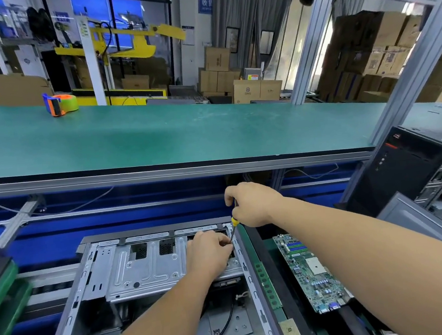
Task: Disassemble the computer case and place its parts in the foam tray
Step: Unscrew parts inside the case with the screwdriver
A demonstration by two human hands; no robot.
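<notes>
The right hand (pixel 250 205) grips a screwdriver (pixel 233 227) with a yellow-and-black handle, its thin shaft slanting down to the far right corner of the open computer case (pixel 154 276). The left hand (pixel 209 252) rests with curled fingers on the case's metal drive cage (pixel 143 269), fingertips pinched at the screwdriver's tip; whatever small part they hold is too small to make out. The case lies on its side directly under both hands, a bare grey steel shell with slotted rails; inside it sit the stamped, ribbed cage and, lower down, a loose black cable (pixel 224 329) with a green-tipped end. Just right of the case, a dark tray (pixel 293 282) holds a green memory stick (pixel 268 287) lying along its left edge, a green motherboard (pixel 308 272) crowded with chips and blue slots, and a small brass-coloured square piece (pixel 290 329). Farther right stands a black tower computer (pixel 406 168). Beyond, on the green matte bench top (pixel 184 133), sits an orange-and-blue tape dispenser (pixel 58 103).
</notes>
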